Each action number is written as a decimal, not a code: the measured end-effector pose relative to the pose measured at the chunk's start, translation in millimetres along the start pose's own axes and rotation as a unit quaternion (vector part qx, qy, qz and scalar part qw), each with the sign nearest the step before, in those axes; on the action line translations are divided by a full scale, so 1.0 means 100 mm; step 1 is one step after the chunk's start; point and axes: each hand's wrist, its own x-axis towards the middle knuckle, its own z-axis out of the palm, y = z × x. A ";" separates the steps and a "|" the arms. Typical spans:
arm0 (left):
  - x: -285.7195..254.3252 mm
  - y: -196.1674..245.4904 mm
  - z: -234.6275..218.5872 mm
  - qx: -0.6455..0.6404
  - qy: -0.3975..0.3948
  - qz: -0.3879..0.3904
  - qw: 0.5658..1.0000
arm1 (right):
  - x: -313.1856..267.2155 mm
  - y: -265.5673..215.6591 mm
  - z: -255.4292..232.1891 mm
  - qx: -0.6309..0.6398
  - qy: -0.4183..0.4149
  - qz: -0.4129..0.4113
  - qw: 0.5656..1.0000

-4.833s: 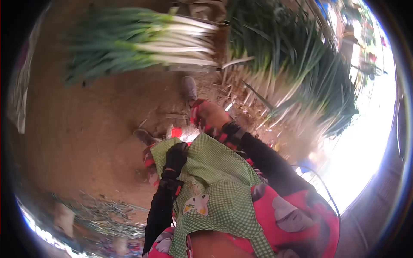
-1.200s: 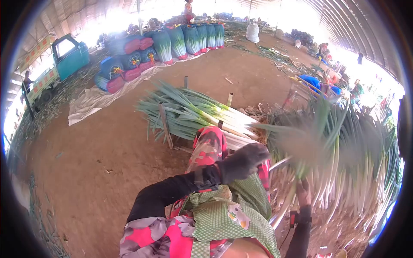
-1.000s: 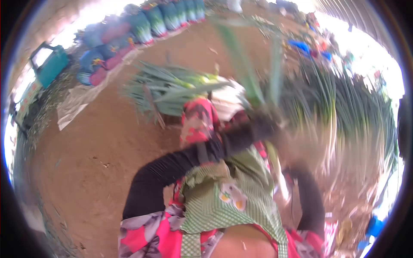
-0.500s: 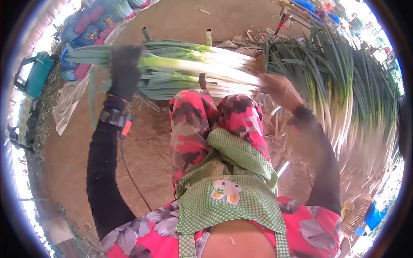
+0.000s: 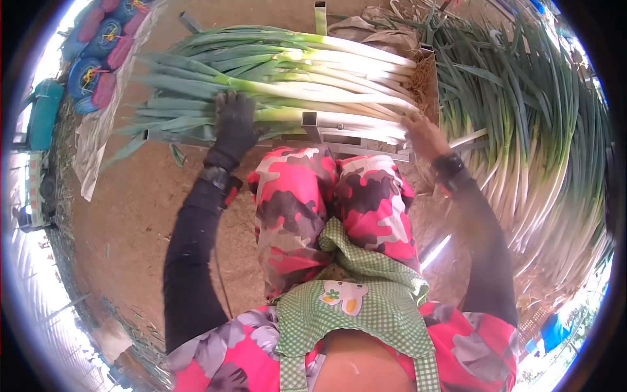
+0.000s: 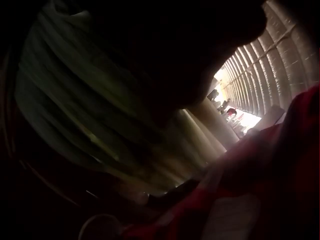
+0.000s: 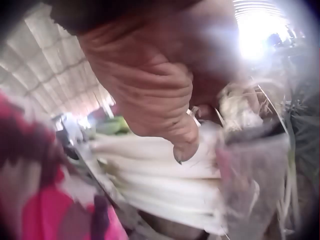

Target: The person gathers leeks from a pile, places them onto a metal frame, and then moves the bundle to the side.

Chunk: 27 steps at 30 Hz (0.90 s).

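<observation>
In the head view, a thick pile of long green onions (image 5: pixel 313 55) lies crosswise in a low metal rack (image 5: pixel 312 126), green leaves left, white stems right. My gloved left hand (image 5: pixel 235 124) rests on the leafy part, fingers extended over the leaves. At the root ends, my bare right hand (image 5: pixel 428 138) has its fingertips right at a stalk. In the right wrist view, the thumb (image 7: pixel 186 145) points down over white stems (image 7: pixel 165 170); its other fingers are mostly hidden, so I cannot tell whether they grip. The left wrist view is dark, showing leaves (image 6: pixel 75 90) close by.
Many more green onions (image 5: pixel 516 124) lean in a heap at the right, with a stray white stalk (image 5: pixel 470 137) jutting toward the rack. Knees (image 5: pixel 294 196) press close to its near side. Netted bundles (image 5: pixel 98 72) lie beyond a pale sheet (image 5: pixel 95 144) at far left.
The hands gathered green onions from the right-hand heap, carried them left over the rack and laid them on the pile. The left hand then moved right and down; the head view tilts lower.
</observation>
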 end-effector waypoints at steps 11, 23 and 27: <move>-0.13 -0.22 0.82 0.011 0.095 -0.019 0.995 | -0.01 -0.15 0.62 -0.141 0.197 -0.020 0.970; -0.20 -0.14 -0.02 -0.568 0.027 -0.064 0.820 | -1.42 0.80 -0.03 0.063 0.254 0.187 0.947; -0.06 0.08 0.08 -0.730 -0.067 -0.111 0.671 | -2.44 1.63 -0.21 -0.095 0.203 0.444 0.867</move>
